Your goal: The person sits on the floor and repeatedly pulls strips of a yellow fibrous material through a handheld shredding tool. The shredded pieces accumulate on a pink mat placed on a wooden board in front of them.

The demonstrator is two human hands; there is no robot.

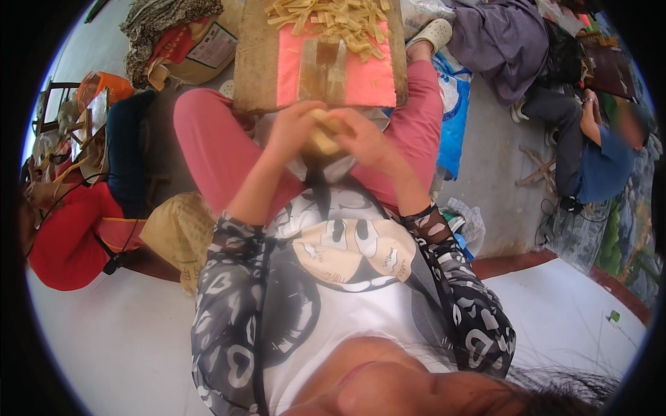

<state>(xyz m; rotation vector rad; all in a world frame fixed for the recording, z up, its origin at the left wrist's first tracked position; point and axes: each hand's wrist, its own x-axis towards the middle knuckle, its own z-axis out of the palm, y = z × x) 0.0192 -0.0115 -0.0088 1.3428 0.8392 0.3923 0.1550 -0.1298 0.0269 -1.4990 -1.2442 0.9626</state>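
Note:
Over my lap, just in front of the board's near edge, both my hands are closed around a pale yellow bundle (323, 141), which looks like folded flat strips. My left hand (297, 129) grips it from the left, and my right hand (362, 141) presses on it from the right with bent fingers. Beyond them a wooden board (255, 66) carries a pink cloth (371, 80). On the cloth lies a shiny brown and clear rectangular piece (322, 69). Loose yellowish flat strips (333, 21) are heaped behind it. My fingers hide part of the bundle.
Left of the board stands a stuffed sack (208, 52) with patterned cloth on it. A blue and white bag (451, 118) lies by my right leg, and a tan sack (182, 232) is near my left elbow. People sit at left, in red (69, 239), and right, in blue (607, 173).

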